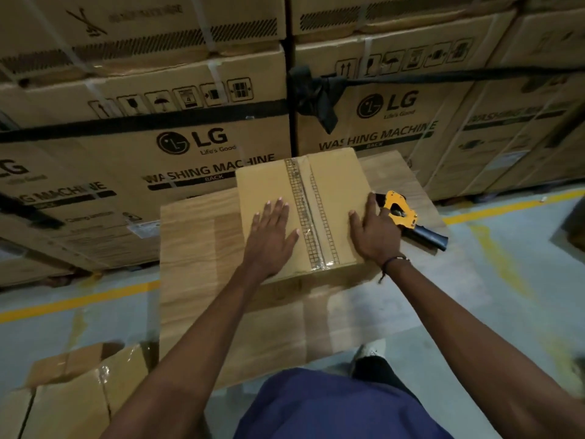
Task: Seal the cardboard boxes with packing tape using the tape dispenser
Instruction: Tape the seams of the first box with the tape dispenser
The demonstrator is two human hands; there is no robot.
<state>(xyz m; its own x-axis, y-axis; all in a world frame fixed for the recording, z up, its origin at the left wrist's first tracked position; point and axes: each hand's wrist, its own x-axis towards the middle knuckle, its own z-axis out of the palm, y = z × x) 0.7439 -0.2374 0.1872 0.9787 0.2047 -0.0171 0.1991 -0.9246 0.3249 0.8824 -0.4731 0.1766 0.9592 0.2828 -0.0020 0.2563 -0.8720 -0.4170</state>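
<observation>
A small cardboard box (300,210) sits on a larger flat carton that serves as the bench (196,248), with its long axis running away from the person. A strip of clear packing tape (308,213) printed with a grid pattern already runs along the centre seam from the far edge to the near edge, where it folds over.

The left hand (272,232) lies flat on the top of the box, fingers straight and spread, just left of the tape. The right hand (373,232) rests on the right top edge of the box with fingers straight and loosely apart, holding nothing.

The tape dispenser (408,217), yellow-framed with a dark handle, lies on the bench just beside the box's right side, right next to the right hand's fingers. Its handle points away to the right and toward the person. The right hand is by far the nearer one, so picking the dispenser up would likely take only a short move sideways to the right.

Judging by the taped seam, this box looks sealed, or nearly so.

Behind stands a wall of big cartons (190,137) reading "LG", "Life's Good", "WASHING MACHINE" and "BACK", with handling symbols above. A black strap (319,93) is knotted between two of them. More taped boxes (76,388) stand on the floor at lower left.
</observation>
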